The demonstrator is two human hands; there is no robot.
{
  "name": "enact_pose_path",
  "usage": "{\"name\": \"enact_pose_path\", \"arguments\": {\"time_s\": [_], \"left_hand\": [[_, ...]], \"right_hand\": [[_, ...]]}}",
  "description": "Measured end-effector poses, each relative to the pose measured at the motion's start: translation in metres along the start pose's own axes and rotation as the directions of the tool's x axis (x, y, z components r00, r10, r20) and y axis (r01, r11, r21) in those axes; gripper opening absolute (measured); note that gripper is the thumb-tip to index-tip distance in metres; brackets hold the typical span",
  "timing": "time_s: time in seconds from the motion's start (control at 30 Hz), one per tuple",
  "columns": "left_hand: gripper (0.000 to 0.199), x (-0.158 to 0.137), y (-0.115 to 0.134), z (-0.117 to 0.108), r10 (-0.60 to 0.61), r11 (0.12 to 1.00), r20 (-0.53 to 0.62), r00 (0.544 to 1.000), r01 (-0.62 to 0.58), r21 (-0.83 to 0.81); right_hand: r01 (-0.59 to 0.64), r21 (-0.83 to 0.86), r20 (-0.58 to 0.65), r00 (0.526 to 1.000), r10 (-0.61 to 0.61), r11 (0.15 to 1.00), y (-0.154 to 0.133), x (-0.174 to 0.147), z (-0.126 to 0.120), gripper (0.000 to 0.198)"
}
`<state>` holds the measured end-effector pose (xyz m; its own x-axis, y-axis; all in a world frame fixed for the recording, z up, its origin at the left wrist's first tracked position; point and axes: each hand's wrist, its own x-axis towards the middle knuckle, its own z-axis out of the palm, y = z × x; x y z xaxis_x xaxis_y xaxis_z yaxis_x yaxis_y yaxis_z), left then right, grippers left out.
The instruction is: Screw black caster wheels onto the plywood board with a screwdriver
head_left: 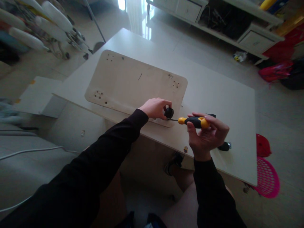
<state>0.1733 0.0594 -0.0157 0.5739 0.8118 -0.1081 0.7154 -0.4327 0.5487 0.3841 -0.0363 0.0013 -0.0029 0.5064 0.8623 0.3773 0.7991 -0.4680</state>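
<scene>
Glossy pale floor (166, 38), white drawer unit (237, 28), bright window light.

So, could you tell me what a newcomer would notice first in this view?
At the centre, the right hand holds a yellow-and-black screwdriver, its tip at a black caster wheel gripped by the left hand. Both work on a pale board lying on the white table.

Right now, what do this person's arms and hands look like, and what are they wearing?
Both arms are covered by long, plain black sleeves that end at the wrists, with no markings or cuffs that stand out. The left hand and right hand are bare: no gloves, and no rings, watch or bracelets that can be made out in this dim, slightly blurred view.
</scene>
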Motion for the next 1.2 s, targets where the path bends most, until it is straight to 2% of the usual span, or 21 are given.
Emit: {"name": "enact_pose_path", "arguments": {"time_s": [0.4,0.6,0.93,1.2], "left_hand": [[0.047,0.001,-0.001,0.001,-0.007,1.0,-0.006,1.0,0.007,-0.015],[0.046,0.001,0.001,0.0,-0.004,1.0,-0.003,1.0,0.004,-0.006],[0.049,0.0,0.004,-0.001,-0.006,1.0,0.004,1.0,0.006,0.025],[0.047,0.0,0.003,-0.001,0.005,1.0,-0.006,1.0,-0.004,0.022]], "right_hand": [[-0.007,-0.051,0.039,0.999,0.009,0.999,0.001,-0.002,0.0,0.07],[0.053,-0.094,0.087,0.995,-0.044,0.994,0.008,-0.006,-0.002,0.084],[0.071,-0.153,0.17,0.984,-0.044,0.986,0.004,-0.002,-0.004,0.071],[0.126,-0.281,0.197,0.978,-0.071,0.951,-0.002,-0.003,-0.005,0.076]]}}
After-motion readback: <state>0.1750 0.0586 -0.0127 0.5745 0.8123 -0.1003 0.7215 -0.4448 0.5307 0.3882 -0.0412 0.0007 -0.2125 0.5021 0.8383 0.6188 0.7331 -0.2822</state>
